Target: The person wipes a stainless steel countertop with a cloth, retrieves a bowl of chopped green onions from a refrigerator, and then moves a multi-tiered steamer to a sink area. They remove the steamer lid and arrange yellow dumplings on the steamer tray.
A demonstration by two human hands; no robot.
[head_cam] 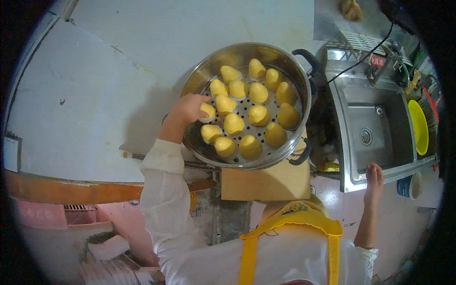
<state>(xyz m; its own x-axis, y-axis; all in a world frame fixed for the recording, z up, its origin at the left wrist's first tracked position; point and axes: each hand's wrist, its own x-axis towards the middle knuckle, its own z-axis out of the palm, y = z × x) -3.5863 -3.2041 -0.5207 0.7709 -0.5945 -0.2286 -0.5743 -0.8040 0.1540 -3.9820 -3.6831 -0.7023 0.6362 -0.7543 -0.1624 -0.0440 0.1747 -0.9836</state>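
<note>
A round metal steamer pot point(244, 166) with black side handles holds several yellow cone-shaped buns point(234, 123) on small pale liners over a perforated steamer plate point(242, 103). My left hand point(188, 108) reaches over the pot's left rim, its thumb and fingers around a yellow bun point(207, 112) that sits among the others at the left edge. Away from the pot, my right hand point(374, 174) hangs beside the front edge of the sink, fingers curled together. Nothing shows in it.
Right of the pot stands a stainless steel sink point(367, 103) with a faucet, and a yellow-green basin point(418, 127) leans at its far side. A cardboard box point(265, 181) is under the pot. A black cable crosses above the sink. A blue bucket point(409, 186) stands beyond the sink's front edge.
</note>
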